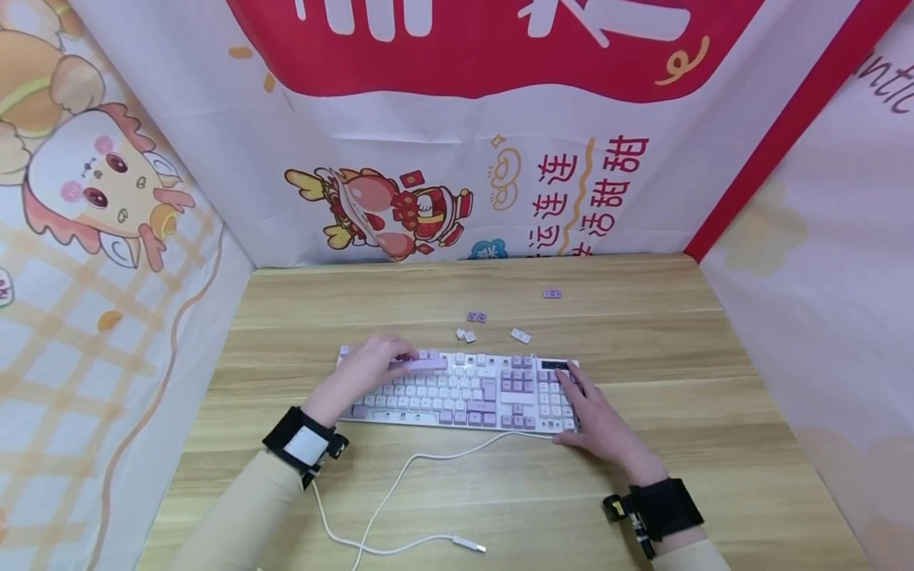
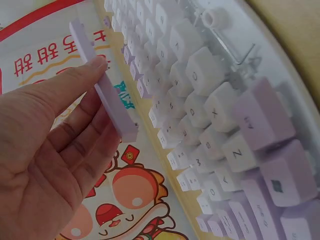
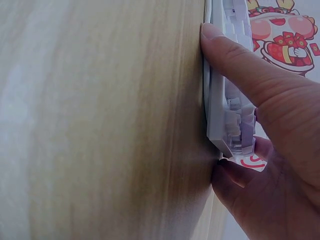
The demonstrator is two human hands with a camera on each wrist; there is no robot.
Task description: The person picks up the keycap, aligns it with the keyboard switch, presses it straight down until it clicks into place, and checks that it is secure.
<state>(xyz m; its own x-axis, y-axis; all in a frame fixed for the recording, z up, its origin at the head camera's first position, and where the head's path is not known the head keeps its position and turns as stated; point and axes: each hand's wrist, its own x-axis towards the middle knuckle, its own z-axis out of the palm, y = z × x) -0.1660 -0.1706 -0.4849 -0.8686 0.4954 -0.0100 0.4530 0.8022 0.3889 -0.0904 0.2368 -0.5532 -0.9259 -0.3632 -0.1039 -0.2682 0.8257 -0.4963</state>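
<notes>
My left hand [image 1: 374, 365] pinches a long purple space bar keycap [image 2: 112, 102] between thumb and fingers. In the head view the keycap [image 1: 427, 365] overlaps the far side of the white-and-purple keyboard [image 1: 421, 403]. A bare slot [image 2: 235, 55] with a wire bracket shows beside the Alt key [image 2: 265, 115] in the left wrist view. My right hand [image 1: 600, 420] grips the keyboard's right end, thumb at the near edge and fingers around the far corner. In the right wrist view, the thumb lies against the keyboard's side [image 3: 216, 107].
Behind the keyboard lie loose purple keycaps [image 1: 477, 316], white keycaps [image 1: 466, 336], a longer white keycap [image 1: 521, 335] and a purple piece [image 1: 552, 293]. A white cable [image 1: 400, 484] loops over the wooden table [image 1: 543, 507] in front. Printed cloth [image 1: 428, 119] walls the back and sides.
</notes>
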